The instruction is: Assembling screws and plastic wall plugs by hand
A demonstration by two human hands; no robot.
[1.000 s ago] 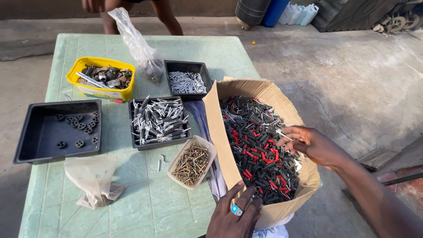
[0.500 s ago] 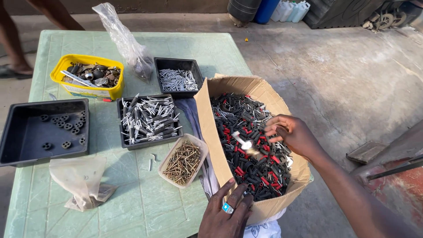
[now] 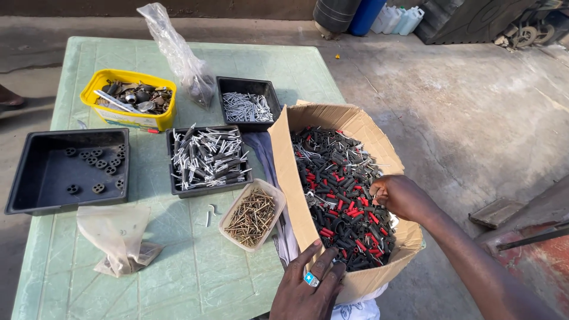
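**Listener:** Head camera view, please, from the left edge of the table across to the right.

**Me:** Nearest the left edge sits one large black tray with about nine small black rings in its far right corner. Beyond it, one yellow tub of mixed metal scraps. At the near edge lies one crumpled plastic bag; a second, clear bag stands upright toward the far edge. Mid-table are two more black trays: one holding silver-tipped pins, one beyond it holding small silver pieces. One small beige tub of brass screws sits near the front.

**Listener:** And your hands?

**Me:** My left hand, with a ring on one finger, lies flat, fingers spread, against the near outer wall of one cardboard box, which hangs over the table's right edge. My right hand is inside the box near its right wall, fingers curled together over a few small pieces. I cannot tell exactly how many.

**Listener:** What fills the box?

**Me:** Black and red sleeves, far too many to count, lying in every direction. They spread leftward from my right hand, which is the nearer one.
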